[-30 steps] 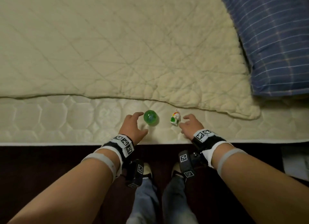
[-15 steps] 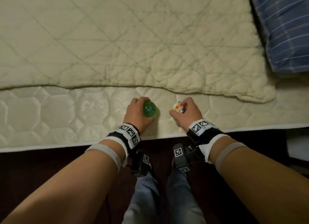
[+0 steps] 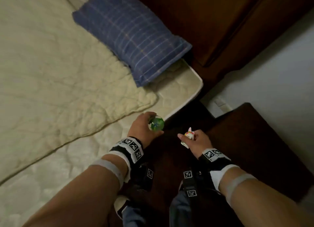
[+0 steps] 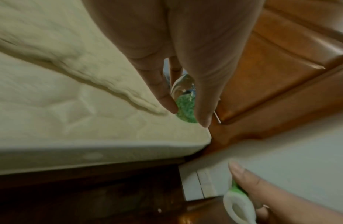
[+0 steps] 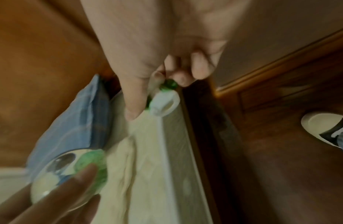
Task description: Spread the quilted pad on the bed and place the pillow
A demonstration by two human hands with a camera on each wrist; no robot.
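The cream quilted pad [image 3: 51, 70] lies spread over the white mattress [image 3: 183, 84], its edge short of the mattress edge. The blue plaid pillow [image 3: 132, 40] rests at the head end by the dark wooden headboard. My left hand [image 3: 144, 126] grips a clear green ball [image 3: 157, 124] above the mattress corner; the ball [image 4: 185, 110] shows between fingers in the left wrist view and large [image 5: 71, 171] in the right wrist view. My right hand [image 3: 195, 140] pinches a small white and green toy figure [image 3: 188, 135] over the dark floor; its base [image 5: 164, 104] shows below my thumb.
A dark wooden headboard [image 3: 220, 23] and bed frame run along the right. A dark wooden nightstand [image 3: 254, 142] stands beside the bed against a pale wall [image 3: 271, 74]. My shoe [image 5: 324, 130] is on the dark floor.
Both hands closed on the ball and the toy figure, lifted them off the mattress and carried them right, past the mattress corner. My view swung toward the head of the bed.
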